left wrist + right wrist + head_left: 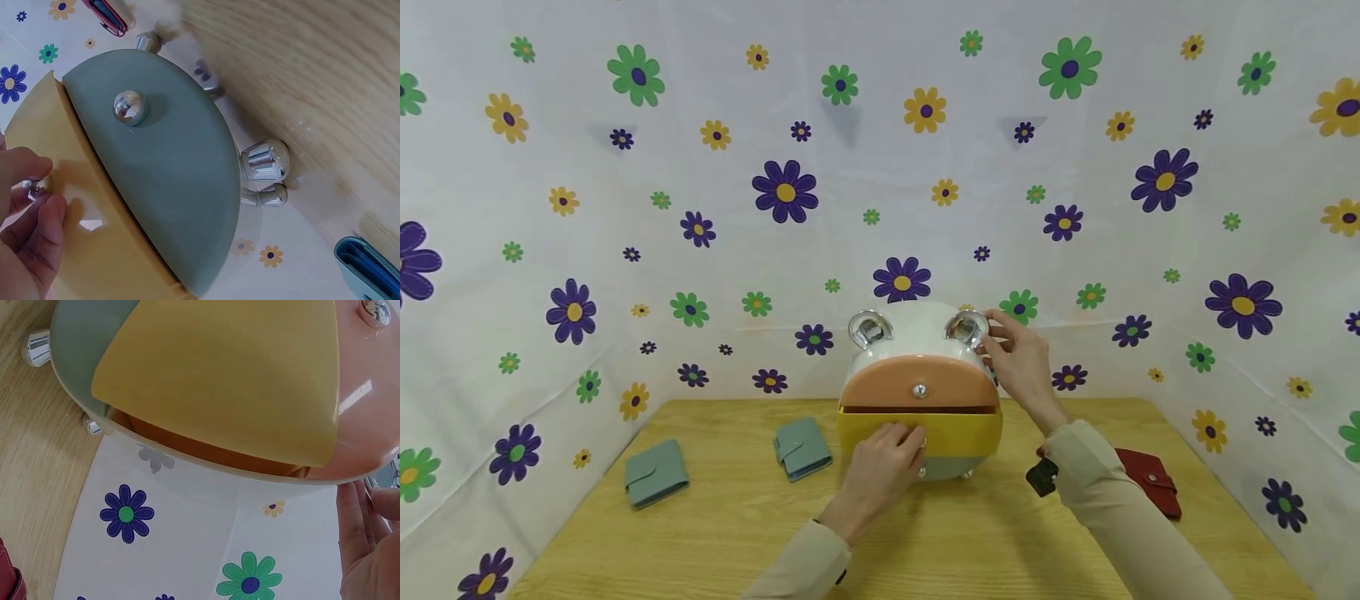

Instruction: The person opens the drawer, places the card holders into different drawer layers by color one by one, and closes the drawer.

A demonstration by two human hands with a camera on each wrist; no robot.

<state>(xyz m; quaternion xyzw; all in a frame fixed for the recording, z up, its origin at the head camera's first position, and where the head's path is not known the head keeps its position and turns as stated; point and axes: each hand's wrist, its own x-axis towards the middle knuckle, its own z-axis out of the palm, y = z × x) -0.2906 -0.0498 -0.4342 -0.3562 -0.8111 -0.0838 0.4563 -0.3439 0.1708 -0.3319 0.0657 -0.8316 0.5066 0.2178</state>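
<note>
While we look from the near edge of the table (970, 550) inward, we first meet the left hand (880, 468), its thumb and fingers bent closely around the silver knob (39, 186) of the yellow drawer (958, 435). To the right, partly behind the right sleeve (1093, 462), lies a red wallet (1156, 483); to the left lie a pale green wallet (657, 473) and, a little farther in, a second green wallet (805, 448).

The yellow drawer is the middle one of a rounded cabinet (917, 325) standing at the far middle of the table. Below it the grey-green drawer (953, 468) looks closed, as does the orange drawer (880, 382) above.

Farther up on the right, the right hand (1021, 367) holds the cabinet's right silver ear (965, 327) between bent fingers and thumb. Beyond hangs a flowered cloth (865, 233).

We judge the opening of the yellow drawer to be partly done: its front stands out from the body, with a dark gap above, and the rest of its travel is left. We cannot tell what it contains; the three wallets lie outside it.
</note>
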